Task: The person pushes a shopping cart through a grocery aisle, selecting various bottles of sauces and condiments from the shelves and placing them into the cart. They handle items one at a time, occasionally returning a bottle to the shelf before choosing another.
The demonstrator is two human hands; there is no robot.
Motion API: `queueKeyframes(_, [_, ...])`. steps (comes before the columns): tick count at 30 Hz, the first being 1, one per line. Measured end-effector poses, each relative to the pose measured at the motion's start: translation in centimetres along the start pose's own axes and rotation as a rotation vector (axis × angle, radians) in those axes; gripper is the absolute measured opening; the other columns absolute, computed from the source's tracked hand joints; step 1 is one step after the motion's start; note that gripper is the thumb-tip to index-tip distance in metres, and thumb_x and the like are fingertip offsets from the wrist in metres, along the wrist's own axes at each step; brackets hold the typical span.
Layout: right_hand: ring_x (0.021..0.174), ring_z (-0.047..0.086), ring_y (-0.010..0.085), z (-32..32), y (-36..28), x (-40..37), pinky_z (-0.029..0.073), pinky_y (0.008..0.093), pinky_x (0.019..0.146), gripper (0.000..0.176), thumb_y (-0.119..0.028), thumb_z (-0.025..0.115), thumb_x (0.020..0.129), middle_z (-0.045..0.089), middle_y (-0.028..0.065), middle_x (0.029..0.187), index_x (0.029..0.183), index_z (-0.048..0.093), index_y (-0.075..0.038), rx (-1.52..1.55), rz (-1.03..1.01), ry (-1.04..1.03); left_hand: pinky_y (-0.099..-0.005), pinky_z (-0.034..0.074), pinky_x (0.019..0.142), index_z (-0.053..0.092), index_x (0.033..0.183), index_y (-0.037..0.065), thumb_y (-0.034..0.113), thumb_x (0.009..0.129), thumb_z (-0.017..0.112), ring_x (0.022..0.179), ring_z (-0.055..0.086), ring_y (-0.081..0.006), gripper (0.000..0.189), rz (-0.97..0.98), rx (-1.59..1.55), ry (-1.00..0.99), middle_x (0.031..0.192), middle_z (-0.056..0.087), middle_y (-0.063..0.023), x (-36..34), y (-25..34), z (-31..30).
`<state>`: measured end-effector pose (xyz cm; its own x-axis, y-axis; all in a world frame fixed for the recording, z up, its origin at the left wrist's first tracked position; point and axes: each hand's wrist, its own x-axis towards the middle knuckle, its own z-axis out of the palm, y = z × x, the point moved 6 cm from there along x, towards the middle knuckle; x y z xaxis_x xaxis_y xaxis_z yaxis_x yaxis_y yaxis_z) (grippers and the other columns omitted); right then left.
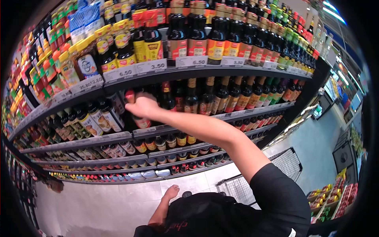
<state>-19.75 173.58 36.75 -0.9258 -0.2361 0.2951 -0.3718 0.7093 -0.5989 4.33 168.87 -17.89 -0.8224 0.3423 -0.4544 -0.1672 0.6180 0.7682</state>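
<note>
My right hand [144,106] reaches into the second shelf, its fingers closed round the neck of a dark sauce bottle [141,121]. The bottle's red cap [129,95] shows above the fingers, and its red label shows below. Part of the bottle is hidden behind the hand. To its right, dark sauce bottles [206,100] stand upright in a row; on the left are bottles with white labels [110,116]. My left hand [171,192] hangs low over the floor, away from the shelves, its fingers loosely curled with nothing visible in them.
The upper shelf edge [217,72], lined with price tags, runs just above my right hand. Lower shelves hold small bottles [160,142]. A wire shopping cart [282,166] stands at my right, with boxed jars [327,197] beyond. Pale floor tiles [106,199] lie below.
</note>
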Motion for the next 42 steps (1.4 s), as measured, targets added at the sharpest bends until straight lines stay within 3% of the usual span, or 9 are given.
queueKeyframes(5, [0.068,0.065,0.0329,-4.4,-3.5,-7.8,0.052,0.0419,0.061,0.017,-0.024,0.072,0.068,0.065,0.0108,0.071,0.075,0.062,-0.012,0.296,-0.585,0.334,-0.0374,0.049,0.088,0.06,0.118,0.003,0.031,0.089,0.054,0.099,0.065,-0.0314,0.04,0.083,0.101,0.021,0.107,0.066,-0.0201,1.3,6.9,-1.4])
queueKeyframes(12, [0.063,0.062,0.0285,-15.7,1.3,-20.4,0.048,0.0361,0.05,0.015,-0.019,0.071,0.076,0.062,0.0053,0.072,0.079,0.059,-0.01,0.439,-0.658,0.41,-0.0364,0.048,0.09,0.054,0.124,0.001,0.026,0.09,0.055,0.103,0.063,-0.0273,0.041,0.368,0.228,-0.15,0.118,0.061,-0.0207,3.9,17.4,3.6])
queueKeyframes(13, [0.062,0.062,0.0278,-17.1,3.2,-22.5,0.047,0.0351,0.049,0.015,-0.02,0.071,0.077,0.062,0.0043,0.072,0.079,0.059,-0.011,0.377,-0.608,0.418,-0.0342,0.048,0.089,0.058,0.116,-0.001,0.022,0.091,0.055,0.101,0.063,-0.0261,0.034,0.352,0.195,-0.164,0.104,0.065,-0.0177,2.5,21.6,4.3])
queueKeyframes(22, [0.075,0.068,0.0128,-30.7,26.8,-43.5,0.053,0.0276,0.069,0.018,-0.023,0.071,0.082,0.07,0.0054,0.082,0.09,0.07,-0.006,0.164,0.28,0.64,-0.0436,0.041,0.099,0.052,0.125,0.002,0.015,0.084,0.065,0.113,0.052,-0.0386,0.045,0.936,0.455,-0.575,0.118,0.057,-0.0202,1.3,39.1,20.1])
queueKeyframes(28, [0.07,0.068,0.0276,-36.4,41.7,-57.5,0.053,0.0349,0.065,0.023,-0.032,0.068,0.08,0.068,0.0116,0.072,0.083,0.07,-0.01,-0.177,0.705,0.927,-0.0436,0.034,0.105,0.048,0.125,0.005,0.014,0.074,0.071,0.125,0.042,-0.0306,0.056,1.33,0.712,-0.593,0.128,0.05,-0.014,0.4,46.9,32.9])
queueKeyframes(32, [0.073,0.068,0.031,-34.4,52.5,-64.4,0.053,0.0393,0.067,0.027,-0.039,0.064,0.08,0.068,0.0126,0.074,0.084,0.07,-0.013,-0.209,0.953,0.883,-0.0421,0.039,0.1,0.059,0.109,0.007,0.021,0.074,0.071,0.116,0.052,-0.0271,0.04,1.187,1.087,-0.676,0.116,0.06,-0.0127,3.1,47.1,39.0])
queueKeyframes(34, [0.074,0.067,0.0323,-32.3,57.4,-66.9,0.053,0.0408,0.069,0.028,-0.041,0.063,0.079,0.068,0.0129,0.075,0.084,0.07,-0.014,-0.171,1.061,0.841,-0.0401,0.048,0.09,0.065,0.091,0.009,0.03,0.075,0.069,0.096,0.064,-0.0246,0.026,1.033,1.257,-0.866,0.096,0.068,-0.0092,4.1,46.2,40.0])
queueKeyframes(35, [0.076,0.067,0.0331,-31.0,59.9,-67.8,0.052,0.0418,0.071,0.029,-0.042,0.062,0.079,0.068,0.0135,0.077,0.085,0.069,-0.015,-0.131,1.144,0.778,-0.042,0.053,0.073,0.066,0.08,0.008,0.037,0.075,0.071,0.076,0.068,-0.0299,0.03,1.18,1.134,-0.81,0.077,0.069,-0.0111,4.4,46.0,40.2])
queueKeyframes(42, [0.101,0.062,0.032,-16.5,73.8,-72.4,0.049,0.0395,0.091,0.032,-0.034,0.067,0.079,0.065,0.0118,0.11,0.103,0.068,-0.013,0.093,1.175,0.788,-0.0426,0.053,0.072,0.07,0.078,0.011,0.037,0.073,0.065,0.077,0.068,-0.0317,0.027,1.022,1.346,-1.193,0.077,0.069,-0.0145,3.9,45.2,40.4])
